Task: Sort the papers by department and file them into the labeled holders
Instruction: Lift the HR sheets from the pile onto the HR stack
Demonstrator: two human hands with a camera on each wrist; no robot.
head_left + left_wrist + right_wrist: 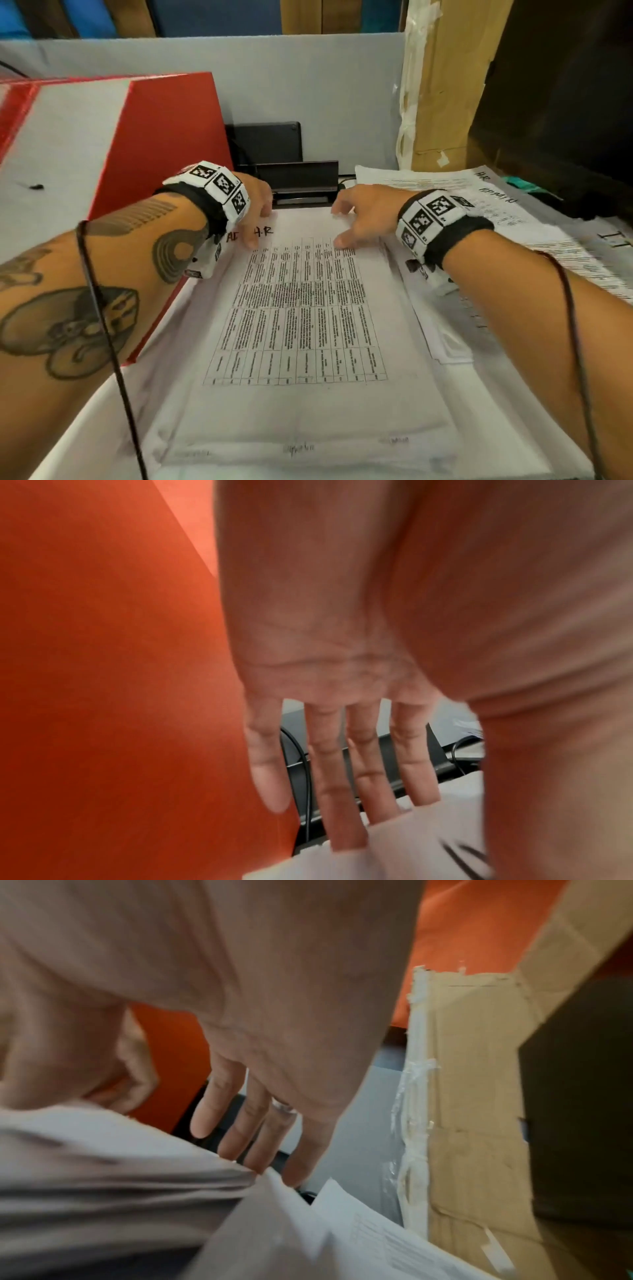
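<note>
A stack of white papers lies in front of me. Its top sheet carries a printed table and handwritten "H.R" at the far end. My left hand holds that sheet's far left corner, thumb on top and fingers reaching down behind the edge of the sheet. My right hand holds the far right corner the same way, with its fingers behind the sheet's edge. A red file holder stands at the left, right beside my left hand.
More printed sheets, marked "H.R", "ADMIN" and "IT", are spread to the right. A black device with cables sits behind the stack, against a grey partition. A taped cardboard panel rises at the back right.
</note>
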